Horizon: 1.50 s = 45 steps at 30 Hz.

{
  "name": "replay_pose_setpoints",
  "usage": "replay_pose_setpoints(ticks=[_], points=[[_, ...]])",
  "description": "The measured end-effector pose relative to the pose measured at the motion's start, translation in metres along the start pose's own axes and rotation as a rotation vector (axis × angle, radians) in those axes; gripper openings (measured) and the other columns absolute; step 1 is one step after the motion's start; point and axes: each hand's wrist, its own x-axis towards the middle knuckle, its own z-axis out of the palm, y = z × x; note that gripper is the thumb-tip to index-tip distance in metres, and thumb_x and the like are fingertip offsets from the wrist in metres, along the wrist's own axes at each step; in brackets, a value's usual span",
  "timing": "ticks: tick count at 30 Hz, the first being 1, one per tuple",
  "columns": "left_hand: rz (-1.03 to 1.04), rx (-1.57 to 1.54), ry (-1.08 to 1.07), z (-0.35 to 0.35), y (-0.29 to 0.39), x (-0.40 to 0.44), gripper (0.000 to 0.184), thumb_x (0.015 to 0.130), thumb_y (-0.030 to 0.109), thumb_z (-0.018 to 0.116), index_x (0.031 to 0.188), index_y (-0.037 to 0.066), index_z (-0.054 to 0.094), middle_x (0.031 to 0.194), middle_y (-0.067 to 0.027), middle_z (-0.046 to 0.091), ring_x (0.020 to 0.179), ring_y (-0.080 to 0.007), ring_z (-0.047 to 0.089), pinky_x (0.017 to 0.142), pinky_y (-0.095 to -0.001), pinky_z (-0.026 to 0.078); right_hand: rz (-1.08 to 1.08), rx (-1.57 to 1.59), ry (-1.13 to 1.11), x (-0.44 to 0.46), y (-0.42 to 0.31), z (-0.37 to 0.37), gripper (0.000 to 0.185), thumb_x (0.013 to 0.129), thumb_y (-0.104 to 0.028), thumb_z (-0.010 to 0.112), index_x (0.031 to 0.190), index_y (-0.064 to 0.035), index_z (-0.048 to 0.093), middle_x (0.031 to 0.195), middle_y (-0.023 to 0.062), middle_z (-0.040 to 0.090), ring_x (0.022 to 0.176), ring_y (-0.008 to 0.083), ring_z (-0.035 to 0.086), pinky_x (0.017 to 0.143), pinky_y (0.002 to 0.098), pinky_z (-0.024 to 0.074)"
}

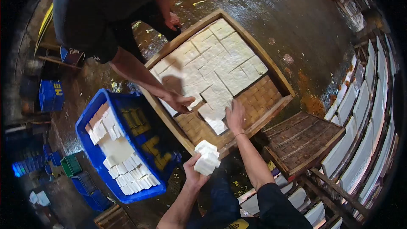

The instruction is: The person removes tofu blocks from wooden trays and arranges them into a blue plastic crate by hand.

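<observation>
My left hand (196, 173) is closed around a small stack of white tofu pieces (207, 157), held just off the near corner of a wooden-framed tray (258, 125). Inside that tray, cut tofu slabs (212, 65) lie on a woven bamboo bottom (258, 97). My right hand (235, 118) reaches over the tray's near side, its fingers extended against the edge of a tofu slab; the fingertips are partly hard to make out. Across from me, another person's hand (180, 101) touches a tofu piece at the tray's left side.
A blue crate (91, 144) with rows of tofu pieces stands left of the tray. To the right are a woven wooden panel (305, 142) and racks of white slabs (360, 144). The co-worker (97, 21) leans in from the upper left over a wet floor (288, 21).
</observation>
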Motion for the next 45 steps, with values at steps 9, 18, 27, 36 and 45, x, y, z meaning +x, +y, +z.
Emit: replay_pose_setpoints(ticks=[9, 18, 27, 36, 45], points=[[0.250, -0.120, -0.230, -0.002, 0.089, -0.132, 0.066, 0.086, 0.024, 0.057, 0.147, 0.027, 0.031, 0.126, -0.0269, 0.052, 0.109, -0.0406, 0.058, 0.083, -0.0557, 0.052, 0.368, 0.978, -0.464, -0.018, -0.106, -0.096, 0.034, 0.082, 0.004, 0.066, 0.115, 0.0017, 0.060, 0.102, 0.0119, 0.066, 0.090, 0.0194, 0.065, 0.080, 0.0318, 0.0555], [0.430, -0.225, -0.093, -0.085, 0.194, -0.147, 0.051, 0.085, 0.027, 0.048, 0.128, -0.001, 0.050, 0.116, -0.0197, 0.062, 0.102, -0.0323, 0.063, 0.091, -0.0449, 0.051, -0.474, 0.386, -0.945, -0.197, -0.418, -0.130, 0.038, 0.073, -0.012, 0.079, 0.107, -0.0040, 0.064, 0.101, 0.0062, 0.068, 0.095, 0.0142, 0.065, 0.082, 0.0301, 0.0505], [0.155, -0.397, -0.178, -0.114, 0.251, -0.182, 0.075, 0.089, 0.069, 0.040, 0.131, 0.007, 0.048, 0.116, -0.0140, 0.062, 0.102, -0.0290, 0.064, 0.091, -0.0453, 0.051, -0.761, -0.016, -1.007, -0.245, -0.456, 0.006, 0.082, 0.062, -0.036, 0.081, 0.132, -0.0072, 0.049, 0.137, 0.0235, 0.038, 0.127, 0.0425, 0.038, 0.109, 0.0434, 0.0304], [1.023, 1.275, 0.667, -0.155, 0.294, -0.193, 0.042, 0.096, 0.027, 0.041, 0.123, 0.000, 0.056, 0.134, -0.0168, 0.051, 0.128, -0.0298, 0.044, 0.108, -0.0438, 0.031, 0.079, 0.347, -1.186, -0.220, -0.493, 0.084, 0.041, 0.078, -0.016, 0.069, 0.115, -0.0003, 0.059, 0.104, 0.0044, 0.063, 0.095, 0.0124, 0.058, 0.086, 0.0263, 0.0444], [0.843, 2.131, 0.528, -0.190, 0.270, -0.203, 0.045, 0.086, 0.022, 0.052, 0.126, -0.001, 0.054, 0.137, -0.0153, 0.047, 0.137, -0.0277, 0.032, 0.113, -0.0582, 0.012, 0.041, -0.178, -0.959, -0.237, -0.478, 0.179, 0.085, 0.071, -0.053, 0.074, 0.129, 0.0067, 0.052, 0.138, 0.0280, 0.044, 0.123, 0.0346, 0.050, 0.098, 0.0400, 0.0440]])
